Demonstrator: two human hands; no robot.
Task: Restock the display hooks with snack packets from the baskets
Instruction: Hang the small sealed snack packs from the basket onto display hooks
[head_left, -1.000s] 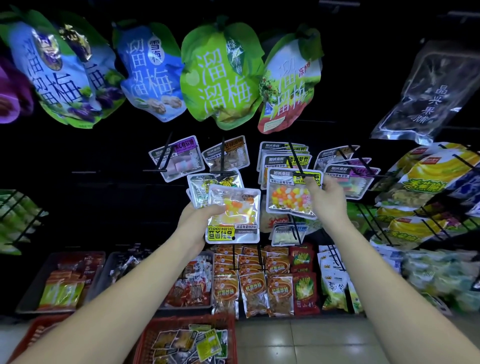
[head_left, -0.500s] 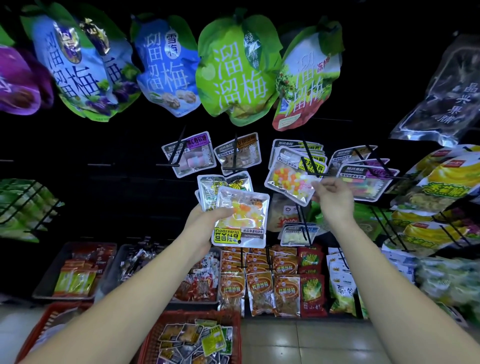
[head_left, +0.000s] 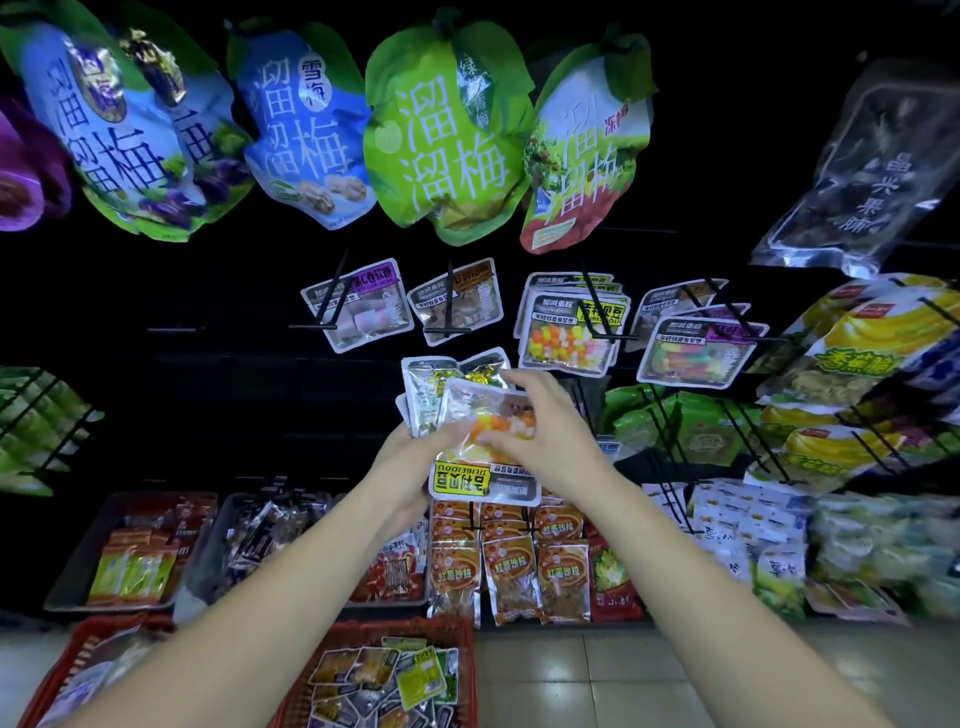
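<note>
My left hand (head_left: 410, 462) grips a small stack of clear snack packets, held upside down. The front one (head_left: 485, 473) holds orange, yellow and white candies and has a yellow label at its lower edge; a packet with gold-wrapped sweets (head_left: 434, 384) sits behind it. My right hand (head_left: 545, 431) lies over the front packet, its fingers and thumb pinching it near the middle. Just above, a matching candy packet (head_left: 569, 340) hangs at the front of a black display hook (head_left: 602, 317). A red basket (head_left: 457, 631) with several small packets stands on the floor below my arms.
Large plum bags (head_left: 441, 150) hang overhead. More hooked packets (head_left: 696, 348) sit to the right, with banana-chip bags (head_left: 852, 364) beyond. Orange packets (head_left: 511, 571) hang low in front, and dark trays (head_left: 57, 597) of snacks stand at lower left beside a second red basket (head_left: 78, 644).
My right hand let go of the candy packet now hanging on the hook and came down left onto the front packet in my left hand. The view shifted slightly.
</note>
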